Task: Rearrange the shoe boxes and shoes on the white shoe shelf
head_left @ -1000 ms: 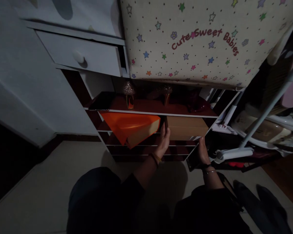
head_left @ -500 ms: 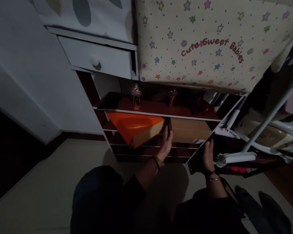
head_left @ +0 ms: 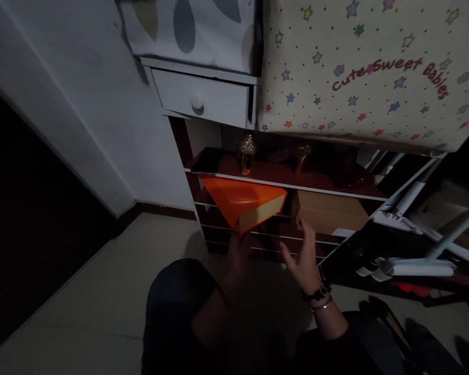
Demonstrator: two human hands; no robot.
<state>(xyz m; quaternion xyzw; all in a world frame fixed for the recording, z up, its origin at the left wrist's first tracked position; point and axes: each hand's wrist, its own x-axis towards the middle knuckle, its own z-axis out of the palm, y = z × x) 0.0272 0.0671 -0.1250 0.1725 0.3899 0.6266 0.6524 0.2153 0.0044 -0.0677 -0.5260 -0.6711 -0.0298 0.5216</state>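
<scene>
An orange box [head_left: 244, 195] with a pale side sits tilted in the shelf, one corner jutting out over the shelf edge. My left hand [head_left: 237, 258] is in deep shadow just below that corner, fingers pointing up. It looks open, though whether it touches the box I cannot tell. To the right a brown cardboard box [head_left: 332, 211] lies on the same level. In front of its left end is my right hand [head_left: 304, 260], thumb and fingers spread, holding nothing. A dark band and a silver bangle circle that wrist.
Shoes with glittery, gold-coloured heels [head_left: 247, 151] and a dark flat object [head_left: 208, 160] rest on the upper shelf. Above are a white drawer [head_left: 201, 99] and a star-print fabric cover [head_left: 355, 104]. A broom [head_left: 422, 267] and other items crowd the right side.
My view has swung left, so the shelf appears farther right. My left hand has left the cardboard box for the orange box's lower corner; my right hand has come leftward in front of the cardboard box.
</scene>
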